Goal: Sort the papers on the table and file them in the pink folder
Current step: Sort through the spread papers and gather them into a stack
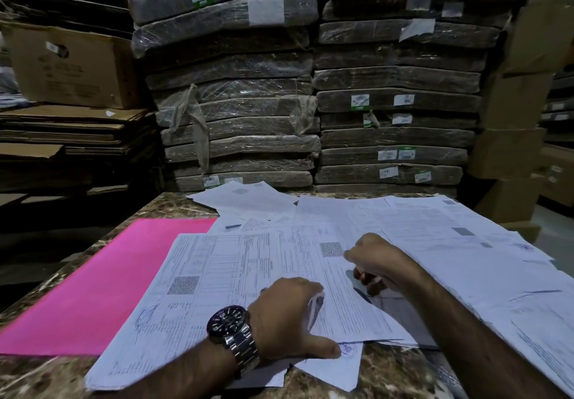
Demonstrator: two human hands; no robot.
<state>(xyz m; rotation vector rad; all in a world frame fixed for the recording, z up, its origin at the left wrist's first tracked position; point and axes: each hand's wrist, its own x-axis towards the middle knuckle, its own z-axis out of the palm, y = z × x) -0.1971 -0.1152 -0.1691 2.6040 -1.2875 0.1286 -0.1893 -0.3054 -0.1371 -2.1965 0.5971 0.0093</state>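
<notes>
Marble table (167,207) — pink folder (102,280) lengthwise away

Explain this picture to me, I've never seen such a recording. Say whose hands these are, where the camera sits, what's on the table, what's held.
No machine here: a person wears one camera on the head, looking down at their own hands. On the marble table lie loose printed papers and, to the left, a closed pink folder. The left hand, with a wristwatch, grips the edge of one sheet. The right hand is curled; what it holds is unclear.
</notes>
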